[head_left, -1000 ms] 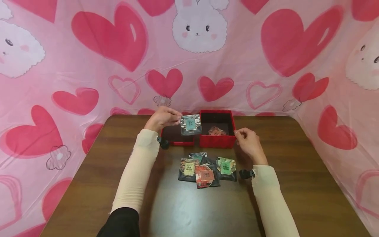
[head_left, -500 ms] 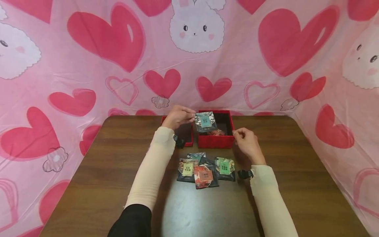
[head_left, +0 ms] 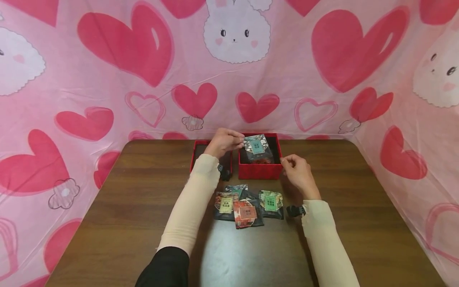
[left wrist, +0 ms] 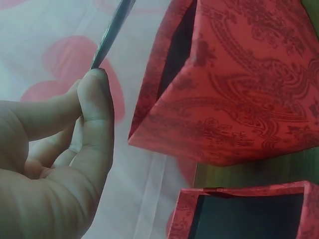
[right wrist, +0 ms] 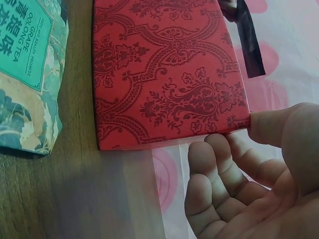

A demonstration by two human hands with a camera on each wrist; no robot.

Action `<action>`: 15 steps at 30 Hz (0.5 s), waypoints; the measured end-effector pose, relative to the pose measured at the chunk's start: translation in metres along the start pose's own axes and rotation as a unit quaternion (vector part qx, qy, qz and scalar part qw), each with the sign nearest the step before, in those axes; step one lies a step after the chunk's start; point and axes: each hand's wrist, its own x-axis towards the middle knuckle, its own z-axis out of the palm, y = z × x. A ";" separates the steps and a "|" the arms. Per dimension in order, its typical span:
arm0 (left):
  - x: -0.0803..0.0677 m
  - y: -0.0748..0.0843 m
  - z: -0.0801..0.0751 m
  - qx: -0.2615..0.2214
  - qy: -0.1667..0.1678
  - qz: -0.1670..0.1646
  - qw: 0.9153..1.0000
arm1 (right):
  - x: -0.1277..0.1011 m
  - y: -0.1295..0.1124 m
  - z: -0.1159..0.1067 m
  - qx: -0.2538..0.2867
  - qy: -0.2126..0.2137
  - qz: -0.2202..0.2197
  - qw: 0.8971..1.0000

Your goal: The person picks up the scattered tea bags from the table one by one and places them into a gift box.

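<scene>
The left hand (head_left: 224, 141) pinches a sachet (head_left: 256, 145) by its edge over the red box (head_left: 259, 171). It looks light, thin and floppy. The right hand (head_left: 297, 173), loosely curled, touches the box's corner.

My dark wooden table (head_left: 340, 223), set and bearing its load.
A red box (head_left: 259, 170) and its lid (head_left: 196, 150) are sitting at the far edge, tea packets (head_left: 248, 206) lying clustered nearer me.

Six tea packets (head_left: 256, 145), one red box (head_left: 259, 170), one lid (head_left: 195, 150), two hands (head_left: 224, 141).
</scene>
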 end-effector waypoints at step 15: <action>-0.011 0.000 -0.013 0.055 -0.019 0.004 0.998 | 0.000 0.000 0.001 0.009 -0.003 0.004 1.000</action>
